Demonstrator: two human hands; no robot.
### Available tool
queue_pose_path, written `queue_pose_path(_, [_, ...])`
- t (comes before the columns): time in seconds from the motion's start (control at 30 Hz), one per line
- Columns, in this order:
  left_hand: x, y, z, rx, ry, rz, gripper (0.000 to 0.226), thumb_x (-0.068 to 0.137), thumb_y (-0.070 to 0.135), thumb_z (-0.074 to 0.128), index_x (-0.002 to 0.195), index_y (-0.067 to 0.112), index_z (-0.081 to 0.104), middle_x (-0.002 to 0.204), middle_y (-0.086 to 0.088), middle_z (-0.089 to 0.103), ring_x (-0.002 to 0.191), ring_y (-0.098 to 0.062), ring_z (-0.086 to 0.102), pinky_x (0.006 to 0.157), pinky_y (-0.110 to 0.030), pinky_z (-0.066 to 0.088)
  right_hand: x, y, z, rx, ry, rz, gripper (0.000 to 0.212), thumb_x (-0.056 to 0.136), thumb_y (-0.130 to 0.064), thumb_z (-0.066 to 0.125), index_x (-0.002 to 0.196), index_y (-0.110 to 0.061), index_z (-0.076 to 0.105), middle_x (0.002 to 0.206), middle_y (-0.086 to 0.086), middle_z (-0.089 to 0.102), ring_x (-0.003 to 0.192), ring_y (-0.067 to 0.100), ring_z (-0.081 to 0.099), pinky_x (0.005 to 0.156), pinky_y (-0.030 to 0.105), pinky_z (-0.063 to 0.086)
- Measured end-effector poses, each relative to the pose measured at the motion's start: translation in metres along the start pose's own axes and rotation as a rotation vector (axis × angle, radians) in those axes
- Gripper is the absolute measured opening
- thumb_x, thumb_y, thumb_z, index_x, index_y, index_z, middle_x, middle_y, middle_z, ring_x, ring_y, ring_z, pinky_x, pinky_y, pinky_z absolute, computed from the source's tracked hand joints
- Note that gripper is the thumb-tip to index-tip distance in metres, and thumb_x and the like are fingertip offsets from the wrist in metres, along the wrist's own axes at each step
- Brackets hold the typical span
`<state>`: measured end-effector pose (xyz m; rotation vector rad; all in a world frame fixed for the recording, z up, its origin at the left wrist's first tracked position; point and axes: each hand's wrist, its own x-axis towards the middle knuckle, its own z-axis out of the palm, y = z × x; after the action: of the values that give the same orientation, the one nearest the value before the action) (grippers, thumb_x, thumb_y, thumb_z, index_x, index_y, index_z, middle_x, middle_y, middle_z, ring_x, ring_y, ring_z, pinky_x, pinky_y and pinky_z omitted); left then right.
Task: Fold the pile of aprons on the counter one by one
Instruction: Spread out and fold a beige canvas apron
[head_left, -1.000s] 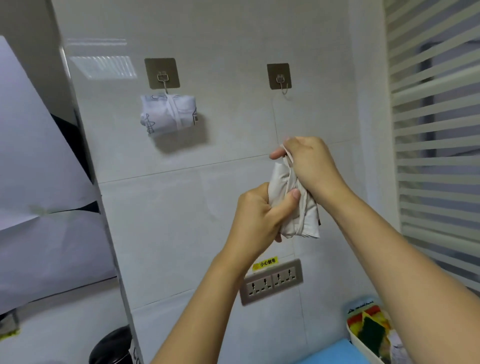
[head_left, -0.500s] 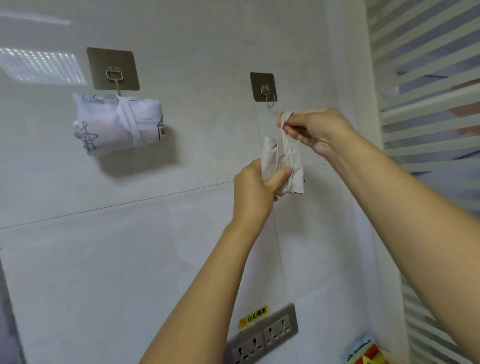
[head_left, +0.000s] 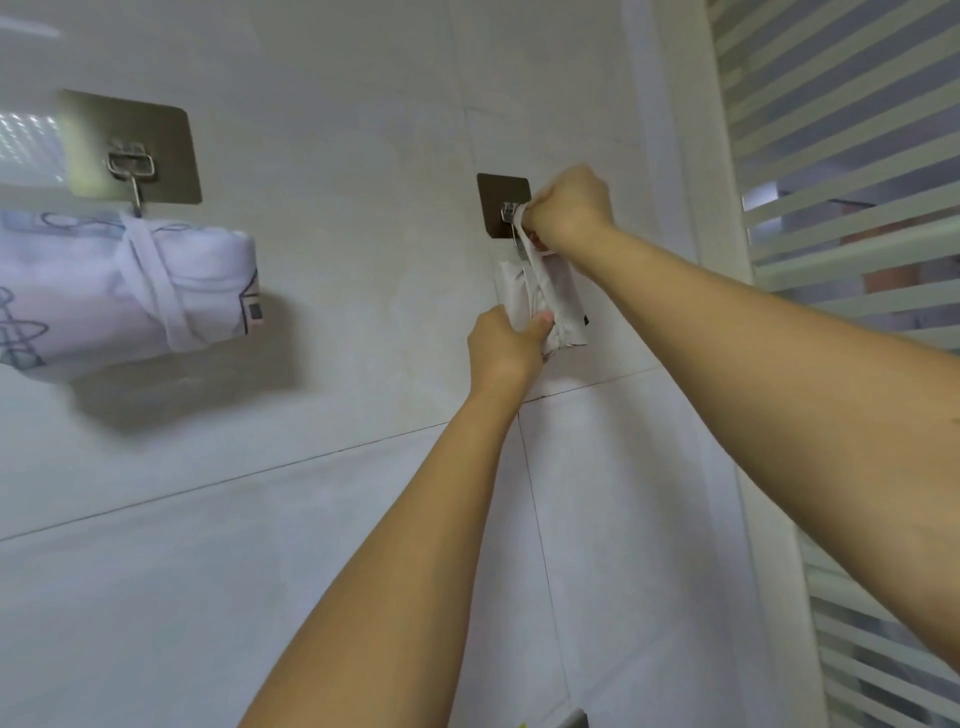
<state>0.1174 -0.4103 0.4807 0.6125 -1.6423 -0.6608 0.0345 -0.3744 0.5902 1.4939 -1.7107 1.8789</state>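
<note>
A small folded beige apron bundle (head_left: 558, 299) hangs against the tiled wall just under the right wall hook (head_left: 506, 208). My right hand (head_left: 569, 210) pinches the bundle's strap loop right at that hook. My left hand (head_left: 506, 345) grips the bottom of the bundle from below. A second folded apron (head_left: 124, 291), white with a dark line print and tied with its strap, hangs from the left wall hook (head_left: 130, 166).
The tiled wall (head_left: 311, 519) fills most of the view. A frosted striped glass panel (head_left: 852, 156) stands at the right. The corner of a wall socket (head_left: 576, 719) shows at the bottom edge.
Both hands raised the beige bundle up the wall. My right hand brought the strap loop from below the right hook up onto it, and the view moved closer to the wall.
</note>
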Motion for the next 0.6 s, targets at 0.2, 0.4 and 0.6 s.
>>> queue_pose_path(0.2, [-0.026,-0.035,0.009,-0.089,-0.049,-0.063,0.025,0.090,0.020,0.066,0.076,-0.001,0.062,0.076,-0.014,0.065,0.071,-0.025,0.064,0.075,-0.044,0.059,-0.012,0.016,0.007,-0.106,-0.221,-0.010,0.022,0.088,-0.001,0.048,0.068,-0.011,0.048,0.078,0.010,0.059,0.075,0.027,0.065,0.069,0.032,0.057])
queue_pose_path(0.4, [-0.042,-0.056,0.006,-0.182,0.066,-0.091,0.028,0.085,0.030,0.071,0.069,0.008,0.065,0.067,-0.006,0.066,0.067,-0.024,0.066,0.075,-0.047,0.058,-0.050,0.052,-0.007,-0.149,-0.226,-0.104,0.017,0.092,-0.019,0.055,0.105,-0.010,0.053,0.096,0.004,0.055,0.089,0.019,0.054,0.067,0.026,0.044])
queue_pose_path(0.6, [-0.053,-0.052,0.002,-0.124,0.030,-0.106,0.041,0.087,0.041,0.067,0.063,0.007,0.065,0.063,-0.008,0.067,0.066,-0.030,0.068,0.073,-0.048,0.058,-0.080,0.078,-0.018,-0.117,-0.338,-0.130,0.034,0.095,-0.018,0.051,0.129,-0.023,0.048,0.114,0.005,0.057,0.090,0.019,0.058,0.067,0.020,0.047])
